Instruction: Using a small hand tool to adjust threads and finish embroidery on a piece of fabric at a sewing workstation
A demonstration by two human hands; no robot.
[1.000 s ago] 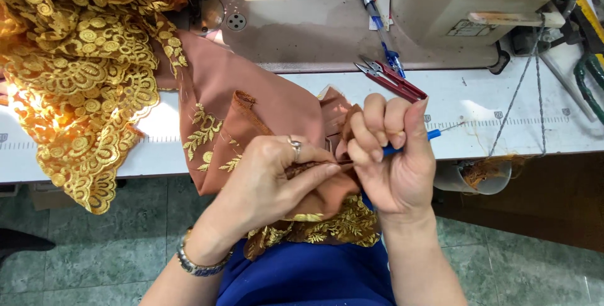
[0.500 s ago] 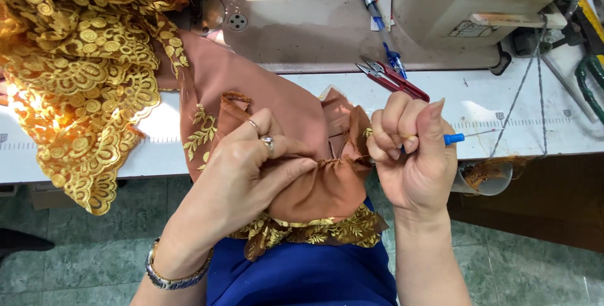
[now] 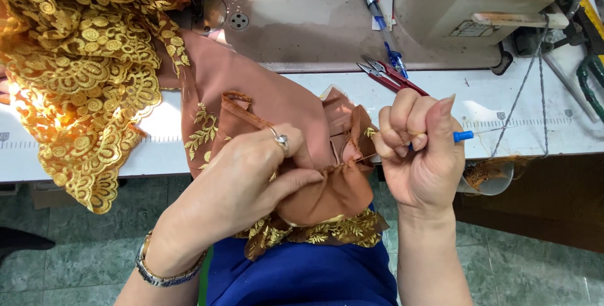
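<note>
A white work table (image 3: 522, 101) with a printed ruler strip runs across the middle of the frame. At the upper right stands a cream-coloured sewing machine (image 3: 465, 4). Below the table, a floor of green marbled tiles (image 3: 69, 243) fills the lower left. Bright light falls on the table at the left.

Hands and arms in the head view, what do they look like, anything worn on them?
Both forearms are bare, with no sleeves in view. The left hand wears a ring with a pale stone on one finger and a silver metal link bracelet at the wrist. The right hand shows no jewellery.
</note>
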